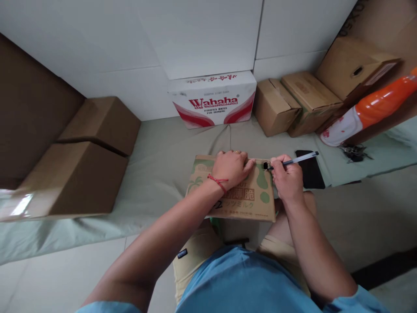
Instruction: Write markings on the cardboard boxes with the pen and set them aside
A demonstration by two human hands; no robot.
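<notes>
Our left hand (230,167) lies on box (265,211), thumb spread. Right hand (287,177) pinches pen (302,158). Dark square (265,165) already there near corner; how much left, we can't tell.

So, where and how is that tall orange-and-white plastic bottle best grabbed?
Probably around the bottle, just above where white meets orange, coming from the near side: its rounded body seems to stand upright and shows clearly there, while a large brown cardboard surface behind it likely leaves less finger room.
</notes>
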